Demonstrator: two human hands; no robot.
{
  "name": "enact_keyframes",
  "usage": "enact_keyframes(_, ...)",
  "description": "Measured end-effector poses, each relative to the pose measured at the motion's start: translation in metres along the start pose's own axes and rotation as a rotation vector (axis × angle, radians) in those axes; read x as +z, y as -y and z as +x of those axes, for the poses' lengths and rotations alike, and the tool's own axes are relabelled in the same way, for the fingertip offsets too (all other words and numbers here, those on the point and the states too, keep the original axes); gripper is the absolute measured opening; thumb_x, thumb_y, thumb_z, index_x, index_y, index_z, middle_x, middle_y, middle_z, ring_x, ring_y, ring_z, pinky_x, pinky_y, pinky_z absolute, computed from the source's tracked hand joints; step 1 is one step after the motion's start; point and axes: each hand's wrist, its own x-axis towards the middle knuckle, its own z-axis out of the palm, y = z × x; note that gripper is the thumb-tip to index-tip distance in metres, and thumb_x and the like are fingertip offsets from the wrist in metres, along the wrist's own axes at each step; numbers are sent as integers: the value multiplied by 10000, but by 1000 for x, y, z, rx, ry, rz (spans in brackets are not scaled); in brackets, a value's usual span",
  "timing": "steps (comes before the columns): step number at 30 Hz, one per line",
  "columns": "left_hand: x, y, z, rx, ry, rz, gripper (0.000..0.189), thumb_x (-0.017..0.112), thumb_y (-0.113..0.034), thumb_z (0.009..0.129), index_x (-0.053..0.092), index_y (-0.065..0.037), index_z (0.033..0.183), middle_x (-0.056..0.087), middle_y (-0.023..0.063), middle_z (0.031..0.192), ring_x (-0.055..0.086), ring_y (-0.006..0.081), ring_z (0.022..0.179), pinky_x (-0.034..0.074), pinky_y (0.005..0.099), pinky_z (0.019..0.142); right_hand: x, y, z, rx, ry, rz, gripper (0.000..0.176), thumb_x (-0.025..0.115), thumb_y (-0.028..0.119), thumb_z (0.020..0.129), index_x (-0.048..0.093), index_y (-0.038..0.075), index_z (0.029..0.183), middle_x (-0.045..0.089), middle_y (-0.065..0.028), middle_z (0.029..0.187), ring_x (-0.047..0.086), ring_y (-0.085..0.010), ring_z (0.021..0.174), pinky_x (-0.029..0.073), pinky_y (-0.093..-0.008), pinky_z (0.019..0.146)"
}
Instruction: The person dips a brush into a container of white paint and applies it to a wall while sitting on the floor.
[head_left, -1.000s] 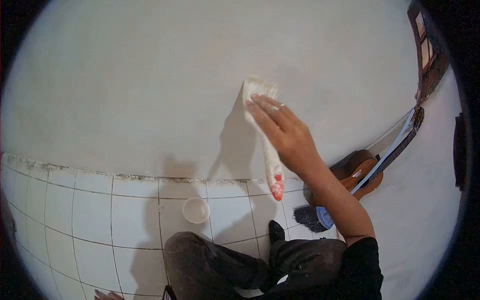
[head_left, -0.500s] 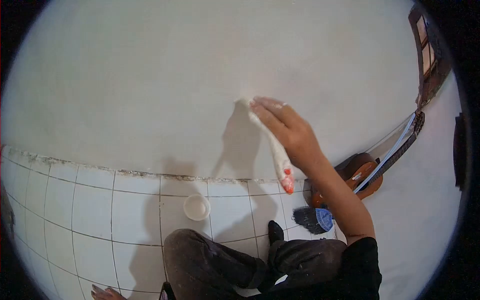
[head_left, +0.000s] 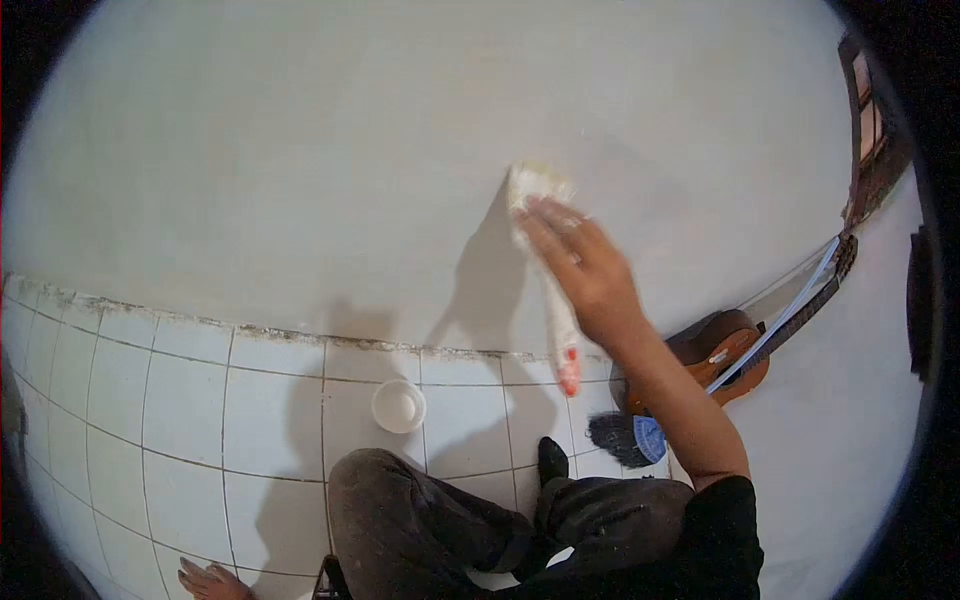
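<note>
My right hand (head_left: 580,260) is closed around a paintbrush (head_left: 563,325) near its head. White paint coats the bristles and most of the handle, whose end is red. The bristles are up at the pale wall (head_left: 300,150), and the handle hangs down below my fingers. On the tiled floor near my knee stands a small white tub (head_left: 398,407) with something white inside. At the lower left edge my left hand (head_left: 212,581) is over the tiles, fingers stretched out and holding nothing; its wrist is cut off by the frame.
A guitar (head_left: 735,350) leans at the right, with a light blue stick (head_left: 775,315) across it. A broom head with dark bristles (head_left: 620,438) is beside my leg. A rough, stained edge (head_left: 270,332) runs between wall and tiles. A wooden-framed window (head_left: 870,120) is at the upper right.
My right hand has moved slightly right, and the brush head has swung up and right on the wall, now showing its broad side. My left hand stays low at the left.
</note>
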Motion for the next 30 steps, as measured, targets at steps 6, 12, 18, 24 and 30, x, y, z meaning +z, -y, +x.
enact_keyframes(6, 56, 29, -14, -159, 95, -82, 658, 296, -578, 994, 388, -114, 1452, 414, 199, 1430, 434, 370, 1294, 403, 514, 993, 16, 29, -21, 48, 173, 279, 491, 636, 89, 805, 580, 129, 1291, 624, -149, 1222, 638, -290, 1026, 575, -372, 795)
enact_keyframes(12, 66, 32, -17, -143, 48, -91, 621, 307, -530, 1007, 355, -142, 1490, 374, 170, 1493, 379, 355, 1356, 348, 509, 1070, 53, 63, -56, 132, 396, 614, 466, 697, 73, 786, 606, 137, 1239, 665, -152, 1106, 673, -300, 906, 575, -369, 757)
enact_keyframes(18, 41, 19, -6, -217, 189, -122, 569, 434, -358, 944, 374, -179, 1482, 372, 147, 1497, 311, 315, 1405, 270, 508, 1119, 72, 104, -77, 395, 584, 1068, 338, 682, 73, 824, 634, 42, 1157, 708, -153, 1014, 704, -240, 821, 557, -318, 742)
enact_keyframes(24, 39, 20, -8, -210, 149, -201, 574, 405, -380, 958, 356, -142, 1478, 342, 138, 1509, 305, 318, 1404, 253, 512, 1128, 86, 125, -80, 470, 650, 1150, 337, 663, 123, 873, 602, 58, 1198, 693, -134, 919, 670, -193, 770, 536, -319, 709)
enact_keyframes(30, 37, 15, -6, -241, 225, -104, 575, 401, -374, 957, 352, -142, 1481, 354, 141, 1503, 316, 330, 1398, 266, 508, 1120, 102, 135, -71, 557, 787, 1182, 348, 668, 135, 878, 597, 40, 1205, 693, -101, 931, 667, -167, 790, 538, -308, 731)
